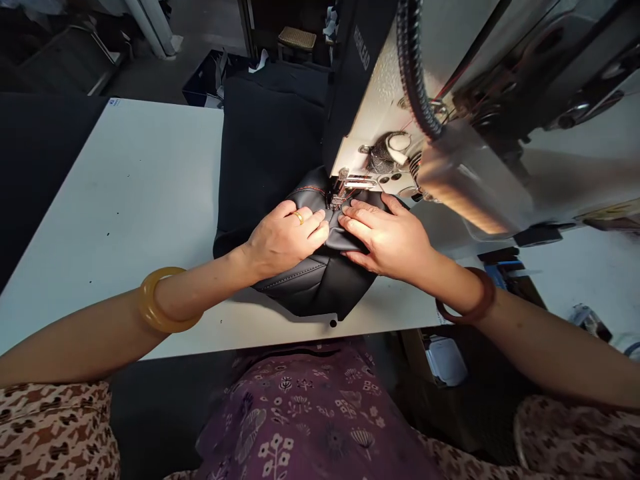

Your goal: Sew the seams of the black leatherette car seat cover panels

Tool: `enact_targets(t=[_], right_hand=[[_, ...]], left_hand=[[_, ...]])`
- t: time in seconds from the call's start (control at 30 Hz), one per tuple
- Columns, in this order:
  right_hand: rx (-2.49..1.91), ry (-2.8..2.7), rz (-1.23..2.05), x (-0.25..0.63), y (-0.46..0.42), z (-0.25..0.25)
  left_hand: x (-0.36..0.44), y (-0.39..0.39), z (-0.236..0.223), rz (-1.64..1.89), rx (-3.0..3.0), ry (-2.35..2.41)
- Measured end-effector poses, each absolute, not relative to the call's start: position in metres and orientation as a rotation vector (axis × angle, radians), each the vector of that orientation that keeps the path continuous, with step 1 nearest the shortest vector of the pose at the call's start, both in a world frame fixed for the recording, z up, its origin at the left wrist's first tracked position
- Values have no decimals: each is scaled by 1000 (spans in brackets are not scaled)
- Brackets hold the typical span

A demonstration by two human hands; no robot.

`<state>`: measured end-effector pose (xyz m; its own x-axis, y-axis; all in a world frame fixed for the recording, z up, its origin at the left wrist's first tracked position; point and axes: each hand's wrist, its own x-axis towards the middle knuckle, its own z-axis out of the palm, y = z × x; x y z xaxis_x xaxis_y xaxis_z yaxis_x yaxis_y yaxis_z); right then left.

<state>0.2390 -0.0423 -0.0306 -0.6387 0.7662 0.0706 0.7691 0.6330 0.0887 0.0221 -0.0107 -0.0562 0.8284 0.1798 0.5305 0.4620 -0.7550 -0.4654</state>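
A black leather piece (345,283) with pale and red stitched seams lies bunched under the presser foot (336,200) of a sewing machine (373,113). Left of the foot, my left hand (287,237) has its fingers curled down on the leather, gripping it; a ring shows on one finger. My right hand (387,233) sits just right of the foot. A fold of the leather runs between its thumb and its fingers, whose tips are close to the needle area. The needle tip itself is too small to make out. Red thread runs along the machine head.
A large dark fabric panel (273,120) stretches behind the leather over the white table (160,173). A clear plastic guard (473,180) juts out above my right wrist. Beyond the table stand a dark bin (200,80) and a woven stool (297,38). A plastic container (447,360) sits below right.
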Motion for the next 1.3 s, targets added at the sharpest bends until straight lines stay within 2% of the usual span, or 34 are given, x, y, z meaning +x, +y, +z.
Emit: enact_targets(t=[0.2, 0.5, 0.83, 0.97, 1.03, 1.1, 1.2, 1.3], right_hand=[[-1273, -2810, -241, 243, -30, -31], [-1217, -2857, -415, 235, -56, -34], [-1258, -2733, -304, 250, -33, -41], [-1193, -2614, -333, 243, -62, -48], [-1174, -2500, -96, 233, -96, -62], [-1190, -2361, 421, 221, -130, -84], [-1440, -1757, 1115, 206, -164, -118], [-1520, -1152, 1498, 200, -171, -144]], left_hand=[[29, -17, -67, -634, -2480, -658], [18, -13, -61, -700, -2443, -501], [24, -15, -72, -678, -2571, -713], [22, -14, -72, -711, -2616, -740], [21, -14, -71, -732, -2596, -715], [23, -13, -68, -755, -2603, -698], [28, -11, -63, -784, -2641, -667], [32, -9, -59, -748, -2666, -634]])
